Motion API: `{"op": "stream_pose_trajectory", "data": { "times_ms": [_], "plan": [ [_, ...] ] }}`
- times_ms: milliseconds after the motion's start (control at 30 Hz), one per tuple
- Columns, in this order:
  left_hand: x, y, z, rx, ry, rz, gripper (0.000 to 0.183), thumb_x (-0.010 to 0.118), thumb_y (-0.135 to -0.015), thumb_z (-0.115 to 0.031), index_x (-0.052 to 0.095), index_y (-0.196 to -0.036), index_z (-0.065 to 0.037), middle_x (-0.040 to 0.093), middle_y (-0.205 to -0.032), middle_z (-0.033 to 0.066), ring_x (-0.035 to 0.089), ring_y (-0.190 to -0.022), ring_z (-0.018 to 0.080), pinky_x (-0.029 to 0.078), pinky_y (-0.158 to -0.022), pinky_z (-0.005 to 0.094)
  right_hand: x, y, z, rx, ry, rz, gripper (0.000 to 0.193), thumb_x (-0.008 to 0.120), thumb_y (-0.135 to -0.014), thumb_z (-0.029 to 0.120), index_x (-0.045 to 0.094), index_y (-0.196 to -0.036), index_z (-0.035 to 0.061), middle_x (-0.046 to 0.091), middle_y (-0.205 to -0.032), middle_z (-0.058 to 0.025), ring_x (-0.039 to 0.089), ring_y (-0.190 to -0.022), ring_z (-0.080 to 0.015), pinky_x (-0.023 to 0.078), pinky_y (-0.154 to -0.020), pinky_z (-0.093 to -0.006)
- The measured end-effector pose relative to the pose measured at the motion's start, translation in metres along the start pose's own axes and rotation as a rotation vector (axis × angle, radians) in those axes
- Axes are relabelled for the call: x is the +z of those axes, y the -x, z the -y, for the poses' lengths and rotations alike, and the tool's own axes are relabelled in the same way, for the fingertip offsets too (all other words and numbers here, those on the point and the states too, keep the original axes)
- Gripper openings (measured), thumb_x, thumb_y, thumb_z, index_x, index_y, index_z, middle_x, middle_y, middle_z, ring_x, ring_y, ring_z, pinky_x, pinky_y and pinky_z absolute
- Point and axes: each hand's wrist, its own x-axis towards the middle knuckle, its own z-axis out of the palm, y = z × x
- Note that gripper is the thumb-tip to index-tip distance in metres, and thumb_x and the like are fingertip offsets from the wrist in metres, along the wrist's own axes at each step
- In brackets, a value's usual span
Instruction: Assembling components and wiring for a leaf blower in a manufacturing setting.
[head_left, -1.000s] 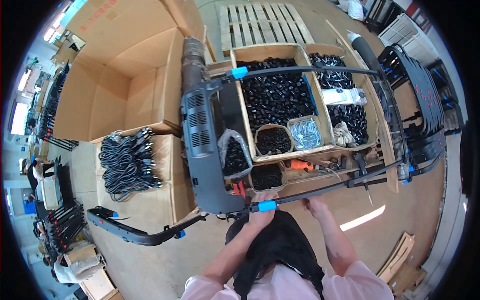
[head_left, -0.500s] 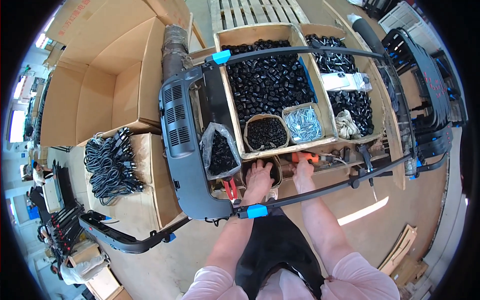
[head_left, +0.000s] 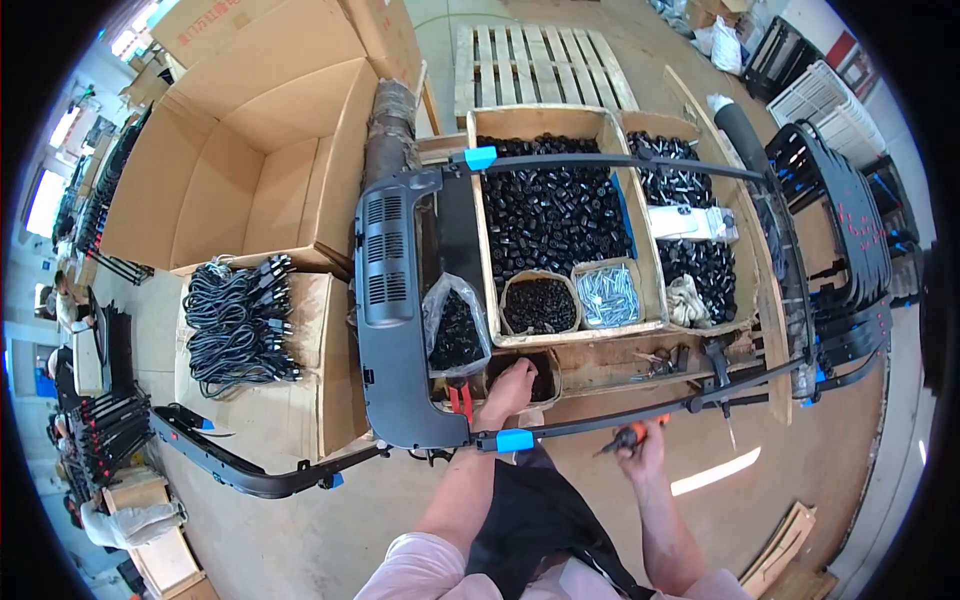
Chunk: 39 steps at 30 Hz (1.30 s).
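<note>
Orange-blk driver [head_left: 632,436]: out past near edge of worktop [head_left: 600,378], right of middle, above floor [head_left: 590,500], beside near rail of blk frame [head_left: 392,310]; bit pointing left. R hand [head_left: 645,458]: grip clenched round driver. L hand [head_left: 513,388]: reaching under near rail, fingers down in small carton [head_left: 555,388] of dk pcs at worktop's near edge; can't tell if grasping any. Just left of same carton: red-handled pliers [head_left: 460,397], w/ clear bag [head_left: 484,345] of blk pcs behind. Few dk tools [head_left: 680,358] along near edge, to the right.

Farther back on worktop: wooden tray [head_left: 655,290], full of blk caps [head_left: 550,220]; at its near-left corner, tub of tiny blk pcs [head_left: 540,305]; at near-right corner, box of silver screws [head_left: 607,295]. Right of tray: bin [head_left: 745,290] w/ more blk pcs, white packet [head_left: 690,222] across middle, crumpled cloth [head_left: 687,303] nr near edge.

Off to left: blk cables [head_left: 240,330] bundled atop cardboard box [head_left: 345,385], big carton [head_left: 190,200] behind. Beyond worktop's far edge: slatted pallet [head_left: 545,65] on floor.
</note>
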Motion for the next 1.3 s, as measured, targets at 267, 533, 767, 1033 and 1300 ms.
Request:
{"op": "stream_pose_trajectory", "data": {
  "times_ms": [267,533,767,1033,1300],
  "plan": [
    [-0.003,-0.005,-0.018,-0.049,0.061,0.059,0.029,0.052,-0.106,-0.030,0.063,-0.118,-0.006,0.072,-0.109,0.0243,0.069,-0.104,0.0451,0.053,-0.092,0.0542,-0.014,0.088,-0.043,-0.007,0.058,-0.062,0.027,0.066,-0.098,0.033,0.059,-0.119,0.0184,0.068,-0.102,-0.0062,0.069,-0.090,-0.0236,0.051,-0.069,-0.0360],
    [-0.010,-0.008,-0.001,-0.231,1.089,0.305,0.030,0.047,-0.110,-0.034,0.060,-0.096,-0.011,0.059,-0.076,0.0040,0.051,-0.055,0.0146,0.037,-0.046,0.0286,-0.014,0.126,-0.034,-0.116,0.156,0.080,0.037,0.067,-0.097,0.027,0.057,-0.129,0.0132,0.070,-0.105,-0.0128,0.068,-0.097,-0.0280,0.053,-0.076,-0.0412],
    [-0.011,-0.004,-0.003,-0.240,1.409,0.379,0.033,0.048,-0.111,-0.035,0.068,-0.111,-0.008,0.072,-0.100,0.0061,0.067,-0.085,0.0188,0.052,-0.068,0.0297,0.085,0.211,-0.003,-0.712,0.465,0.225,0.065,0.077,-0.083,0.003,0.045,-0.140,0.0028,0.068,-0.112,-0.0179,0.070,-0.098,-0.0294,0.060,-0.088,-0.0424],
    [-0.008,0.009,0.003,-0.221,1.466,0.287,0.028,0.053,-0.111,-0.032,0.069,-0.120,-0.011,0.066,-0.097,-0.0011,0.061,-0.081,0.0122,0.051,-0.068,0.0263,0.153,0.214,0.019,-0.991,0.909,0.430,0.054,0.082,-0.079,0.005,0.058,-0.127,-0.0003,0.070,-0.118,-0.0174,0.067,-0.109,-0.0239,0.053,-0.101,-0.0404],
    [0.007,0.075,0.023,-0.065,1.376,0.316,0.027,0.054,-0.110,-0.026,0.069,-0.119,-0.006,0.072,-0.101,0.0066,0.066,-0.080,0.0171,0.053,-0.067,0.0319,0.190,0.220,0.018,-0.950,0.843,0.679,0.060,0.080,-0.080,0.001,0.053,-0.134,0.0012,0.069,-0.126,-0.0225,0.068,-0.114,-0.0283,0.053,-0.105,-0.0448]
  ]
}}
